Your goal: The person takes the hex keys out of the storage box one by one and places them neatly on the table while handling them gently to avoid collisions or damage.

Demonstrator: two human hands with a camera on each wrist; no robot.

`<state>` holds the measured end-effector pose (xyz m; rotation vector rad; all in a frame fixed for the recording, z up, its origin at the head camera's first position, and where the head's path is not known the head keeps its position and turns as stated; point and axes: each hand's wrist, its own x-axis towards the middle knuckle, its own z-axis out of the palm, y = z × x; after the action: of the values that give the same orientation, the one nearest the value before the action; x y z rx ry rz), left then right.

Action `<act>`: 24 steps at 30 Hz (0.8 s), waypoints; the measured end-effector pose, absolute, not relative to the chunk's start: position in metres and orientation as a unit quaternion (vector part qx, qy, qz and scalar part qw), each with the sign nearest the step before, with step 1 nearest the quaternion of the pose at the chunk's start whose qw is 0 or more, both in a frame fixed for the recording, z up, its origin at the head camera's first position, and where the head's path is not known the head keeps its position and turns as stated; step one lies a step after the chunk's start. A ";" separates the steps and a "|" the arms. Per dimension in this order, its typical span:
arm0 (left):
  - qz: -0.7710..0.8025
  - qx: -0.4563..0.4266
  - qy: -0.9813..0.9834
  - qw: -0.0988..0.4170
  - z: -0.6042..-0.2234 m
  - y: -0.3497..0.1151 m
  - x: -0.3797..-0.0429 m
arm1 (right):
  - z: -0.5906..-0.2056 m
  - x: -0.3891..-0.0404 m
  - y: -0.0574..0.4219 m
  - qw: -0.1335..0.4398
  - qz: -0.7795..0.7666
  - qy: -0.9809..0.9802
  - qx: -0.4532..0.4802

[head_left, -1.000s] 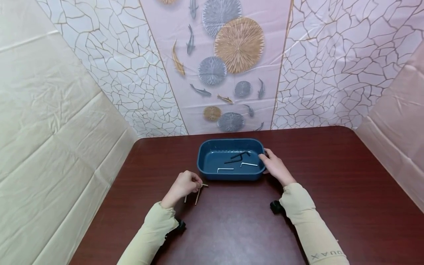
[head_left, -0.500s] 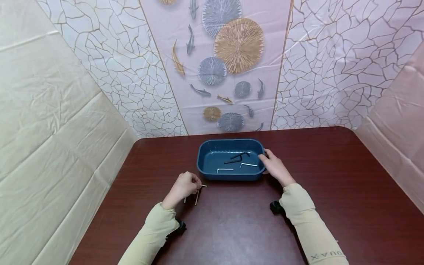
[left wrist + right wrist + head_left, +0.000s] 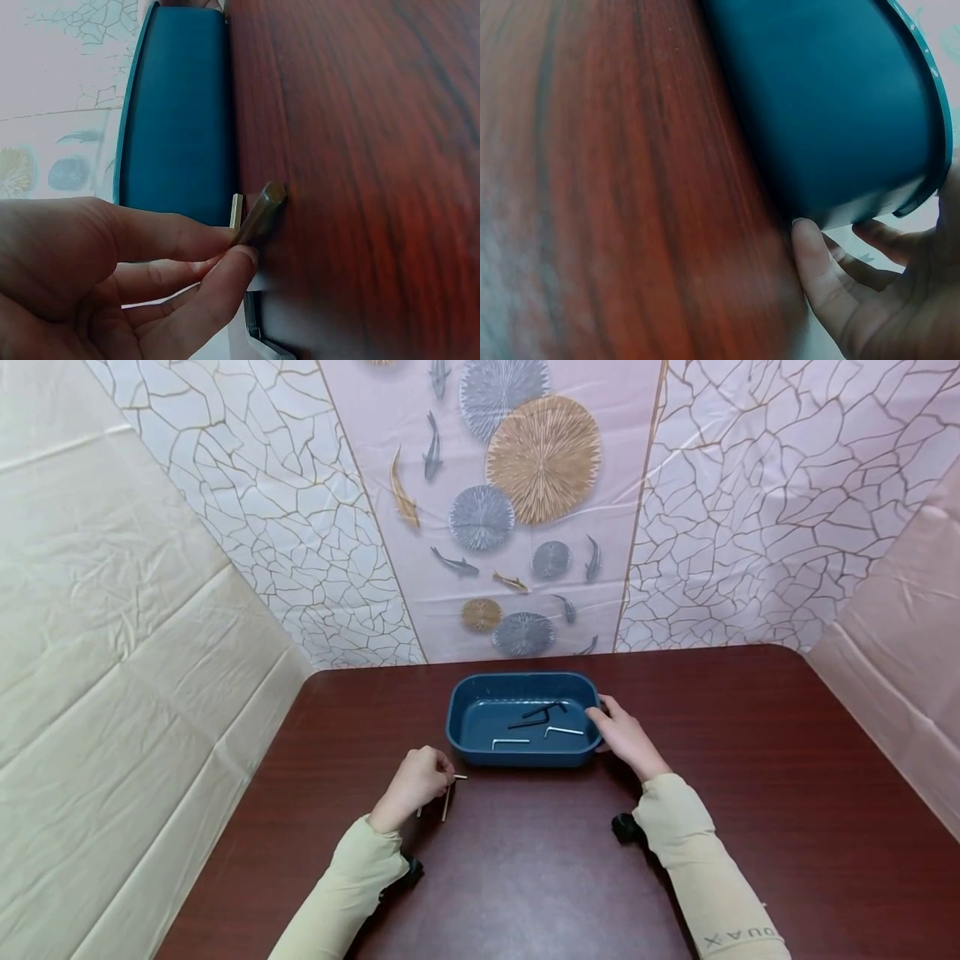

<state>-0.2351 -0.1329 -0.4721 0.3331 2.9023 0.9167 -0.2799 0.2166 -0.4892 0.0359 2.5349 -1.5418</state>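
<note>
My left hand (image 3: 420, 777) pinches a brass-coloured hex key (image 3: 262, 214) between thumb and fingertips, just off the front left corner of a blue tray (image 3: 525, 758). The key's long arm slants down toward the table in the head view, and its short arm points right. Another hex key (image 3: 419, 811) shows partly beside the left hand, its upper part hidden. My right hand (image 3: 626, 739) grips the tray's right end, thumb against the wall in the right wrist view. Inside the tray lie two silver hex keys (image 3: 511, 742) and dark hex keys (image 3: 534, 722).
The dark red wooden table (image 3: 540, 860) reaches to a patterned cloth backdrop (image 3: 525, 568) behind the tray. Pale cloth walls (image 3: 150, 693) stand on both sides. Black wrist devices (image 3: 625, 828) sit under the sleeves.
My left hand has shifted very slightly, and the brass hex key stays pinched in it. The right hand and the tray hold their places.
</note>
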 end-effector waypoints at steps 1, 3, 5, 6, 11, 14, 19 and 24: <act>0.297 0.109 0.948 0.038 -0.472 -0.133 -0.235 | -0.489 -0.280 0.216 0.087 -0.518 0.851 0.012; 0.289 0.111 0.950 0.033 -0.472 -0.132 -0.235 | -0.488 -0.280 0.216 0.087 -0.519 0.850 0.013; 0.283 0.114 0.952 0.026 -0.472 -0.132 -0.235 | -0.487 -0.280 0.217 0.088 -0.519 0.850 0.013; 0.279 0.114 0.953 0.024 -0.472 -0.131 -0.235 | -0.487 -0.280 0.217 0.089 -0.519 0.850 0.013; 0.269 0.118 0.956 0.012 -0.472 -0.130 -0.235 | -0.485 -0.279 0.217 0.086 -0.518 0.851 0.017; 0.269 0.116 0.956 0.015 -0.471 -0.129 -0.235 | -0.484 -0.278 0.216 0.081 -0.519 0.851 0.016; 0.264 0.112 0.958 0.023 -0.472 -0.129 -0.235 | -0.486 -0.278 0.214 0.082 -0.518 0.851 0.018; 0.266 0.110 0.958 0.021 -0.473 -0.130 -0.235 | -0.487 -0.278 0.215 0.087 -0.520 0.849 0.018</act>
<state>-0.2348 -0.1296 -0.4729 0.3407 2.9677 0.8234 -0.2781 0.2148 -0.4871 0.0548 2.5303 -1.5501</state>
